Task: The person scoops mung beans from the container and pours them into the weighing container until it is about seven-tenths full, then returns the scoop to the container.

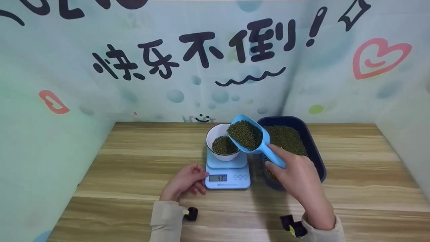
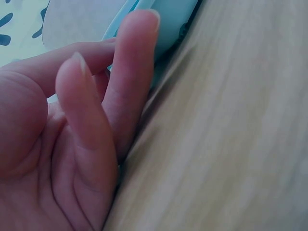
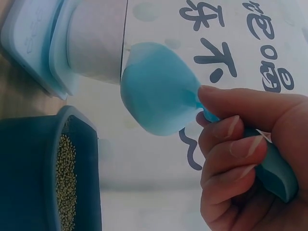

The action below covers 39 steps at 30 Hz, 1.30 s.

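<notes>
My right hand (image 1: 295, 171) grips the handle of a blue scoop (image 1: 265, 141) heaped with small green beans, probably mung beans (image 1: 245, 134). The scoop's front edge overlaps the rim of a white bowl (image 1: 215, 132), which holds more beans (image 1: 222, 145). Under the bowl is a pale blue kitchen scale (image 1: 231, 184), its display (image 1: 218, 178) reading about 435. My left hand (image 1: 186, 179) holds the scale's left edge between thumb and index finger, its other fingers loosely bent beside it. In the right wrist view, the scoop's rounded underside (image 3: 159, 91) faces the camera.
A dark blue tub (image 1: 317, 161) of beans (image 1: 287, 136) stands right of the scale, partly below my right hand. Behind the wooden table (image 1: 134, 151) hangs a printed backdrop (image 1: 151, 97) with writing. Small black wrist devices (image 1: 191, 213) sit at both sleeves.
</notes>
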{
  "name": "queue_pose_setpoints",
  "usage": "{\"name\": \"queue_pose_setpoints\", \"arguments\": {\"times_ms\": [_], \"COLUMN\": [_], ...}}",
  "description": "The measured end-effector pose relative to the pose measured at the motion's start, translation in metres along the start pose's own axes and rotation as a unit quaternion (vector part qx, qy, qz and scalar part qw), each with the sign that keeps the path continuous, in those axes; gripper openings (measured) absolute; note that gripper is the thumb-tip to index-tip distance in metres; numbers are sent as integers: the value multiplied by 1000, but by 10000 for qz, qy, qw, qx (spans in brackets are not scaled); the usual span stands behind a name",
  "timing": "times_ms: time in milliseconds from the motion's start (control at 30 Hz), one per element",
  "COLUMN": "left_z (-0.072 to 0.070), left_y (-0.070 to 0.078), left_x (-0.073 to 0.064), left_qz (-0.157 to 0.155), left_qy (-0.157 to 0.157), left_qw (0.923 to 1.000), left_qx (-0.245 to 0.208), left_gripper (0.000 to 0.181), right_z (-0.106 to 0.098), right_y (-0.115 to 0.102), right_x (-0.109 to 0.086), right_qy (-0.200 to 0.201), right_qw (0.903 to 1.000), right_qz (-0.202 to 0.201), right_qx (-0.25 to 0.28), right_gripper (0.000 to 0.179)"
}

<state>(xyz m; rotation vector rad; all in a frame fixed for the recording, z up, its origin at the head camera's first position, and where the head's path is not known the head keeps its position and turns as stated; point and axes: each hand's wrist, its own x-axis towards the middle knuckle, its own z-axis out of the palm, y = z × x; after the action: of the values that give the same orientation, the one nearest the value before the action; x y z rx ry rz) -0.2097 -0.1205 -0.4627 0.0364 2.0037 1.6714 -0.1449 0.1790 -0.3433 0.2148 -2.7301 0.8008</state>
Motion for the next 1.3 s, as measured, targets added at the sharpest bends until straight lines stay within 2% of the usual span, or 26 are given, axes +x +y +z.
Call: {"name": "queue_pose_setpoints", "arguments": {"times_ms": [167, 433, 767, 1300], "left_z": [1, 0, 0, 0], "left_y": [-1, 1, 1, 0], "left_x": [1, 0, 0, 0], "left_qz": [71, -75, -96, -40], "left_qy": [-19, 16, 31, 12], "left_qw": [10000, 10000, 9999, 10000], "left_qx": [-65, 14, -16, -20], "left_gripper": [26, 28, 30, 30], "right_z": [0, -1, -2, 0], "right_y": [1, -1, 0, 1], "right_x": [-1, 0, 0, -1], "right_qy": [61, 50, 101, 277], "right_qw": [10000, 10000, 9999, 9993], "right_qz": [-38, -70, -11, -252], "right_qx": [10, 28, 77, -62], "right_gripper": [43, 44, 44, 46]}}
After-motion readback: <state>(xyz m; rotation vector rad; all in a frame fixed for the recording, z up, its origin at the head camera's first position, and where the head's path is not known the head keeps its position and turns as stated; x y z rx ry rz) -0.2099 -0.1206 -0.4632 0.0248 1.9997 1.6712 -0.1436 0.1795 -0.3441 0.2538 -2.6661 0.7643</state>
